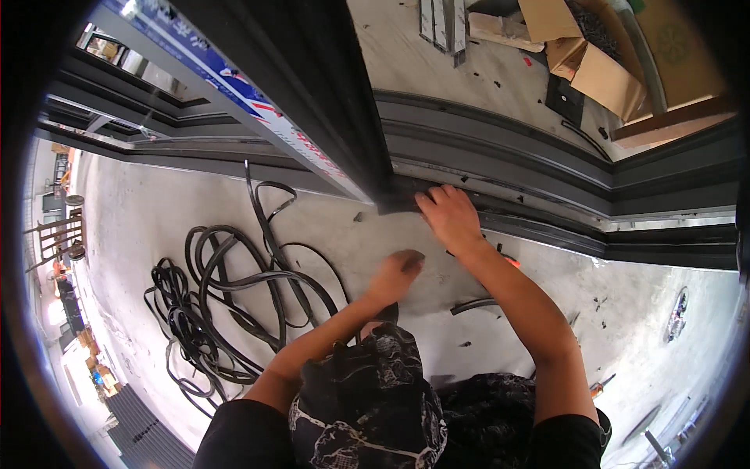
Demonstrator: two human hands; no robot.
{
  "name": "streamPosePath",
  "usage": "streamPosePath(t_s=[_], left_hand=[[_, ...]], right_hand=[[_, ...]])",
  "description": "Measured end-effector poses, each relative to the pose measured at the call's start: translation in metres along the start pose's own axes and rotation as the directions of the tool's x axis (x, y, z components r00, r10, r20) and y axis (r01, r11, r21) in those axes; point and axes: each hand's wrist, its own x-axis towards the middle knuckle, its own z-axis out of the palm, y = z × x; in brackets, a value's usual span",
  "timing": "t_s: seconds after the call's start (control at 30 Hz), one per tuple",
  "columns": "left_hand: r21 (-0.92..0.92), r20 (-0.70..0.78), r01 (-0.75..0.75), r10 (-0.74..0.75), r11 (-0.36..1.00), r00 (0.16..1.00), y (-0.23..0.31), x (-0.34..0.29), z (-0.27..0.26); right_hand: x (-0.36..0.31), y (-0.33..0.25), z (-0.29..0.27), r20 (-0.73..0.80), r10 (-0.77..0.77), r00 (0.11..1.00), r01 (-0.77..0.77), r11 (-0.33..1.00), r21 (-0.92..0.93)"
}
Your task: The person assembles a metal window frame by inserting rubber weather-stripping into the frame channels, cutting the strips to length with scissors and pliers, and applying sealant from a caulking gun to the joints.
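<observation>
A large dark grey metal frame (pixel 500 148) of window or door profiles stretches across the upper view. Its post (pixel 336 86) meets the bottom rail near the middle, with a blue, white and red printed film strip (pixel 258 105) along one side. My right hand (pixel 451 217) is at the bottom rail just right of that joint, fingers bent over its edge. Lower and to the left, my left hand (pixel 394 277) hovers above the floor, blurred and curled, apart from the frame. Something dark shows at its fingertips, too smeared to name.
Black rubber sealing strip (pixel 234 273) lies in tangled coils on the concrete floor at left. A short black strip piece (pixel 473 305) lies below my right forearm. Torn cardboard boxes (pixel 601 78) and metal profile lengths (pixel 444 27) are beyond the frame. A screwdriver (pixel 600 388) is at right.
</observation>
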Motion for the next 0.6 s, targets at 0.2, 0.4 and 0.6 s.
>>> streamPosePath(t_s=[0.2, 0.4, 0.6], left_hand=[[-0.483, -0.016, 0.232, -0.273, 0.845, 0.962, -0.006, 0.018, -0.024], [-0.474, -0.120, 0.194, -0.282, 0.859, 0.952, 0.012, 0.032, -0.033], [0.550, -0.373, -0.160, 0.412, 0.820, 0.831, 0.040, 0.036, -0.022]], right_hand=[[0.002, -0.003, -0.021, 0.186, 0.009, 0.983, -0.004, 1.000, -0.027], [0.021, 0.003, -0.054, 0.265, 0.205, 0.942, -0.222, 0.974, 0.035], [0.021, 0.008, -0.043, 0.207, 0.209, 0.956, -0.213, 0.977, -0.002]])
